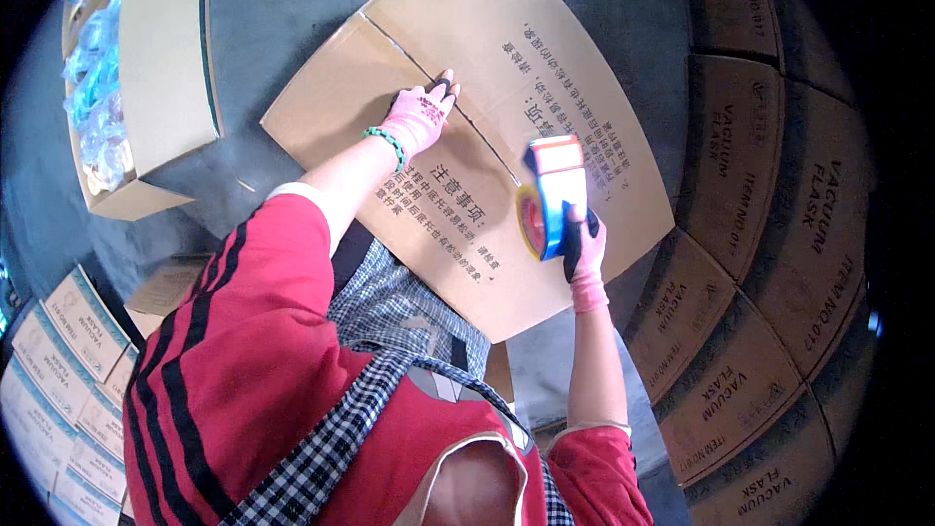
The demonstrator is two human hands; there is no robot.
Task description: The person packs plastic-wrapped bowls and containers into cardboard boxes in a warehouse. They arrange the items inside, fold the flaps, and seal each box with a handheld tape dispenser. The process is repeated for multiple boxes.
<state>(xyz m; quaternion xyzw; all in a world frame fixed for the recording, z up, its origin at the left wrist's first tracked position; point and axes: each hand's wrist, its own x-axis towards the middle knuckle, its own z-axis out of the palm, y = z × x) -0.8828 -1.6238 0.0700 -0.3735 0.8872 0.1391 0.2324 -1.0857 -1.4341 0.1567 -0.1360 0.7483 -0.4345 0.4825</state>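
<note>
A large brown carton with printed text lies in front of me, its two top flaps meeting along a slanting seam. My left hand, in a pink glove with dark fingertips, rests on the flaps with its fingers stretched out at the seam. In my right hand, also gloved in pink, is a blue tape dispenser with a yellow-edged roll. The dispenser is over the lower right end of the seam. I cannot tell whether any tape lies on the seam.
To the left stands an open carton packed with items in clear bluish plastic wrap. Stacked brown cartons line the right side. Several white boxes with blue edges are piled at the lower left. Grey floor shows behind the large carton.
</note>
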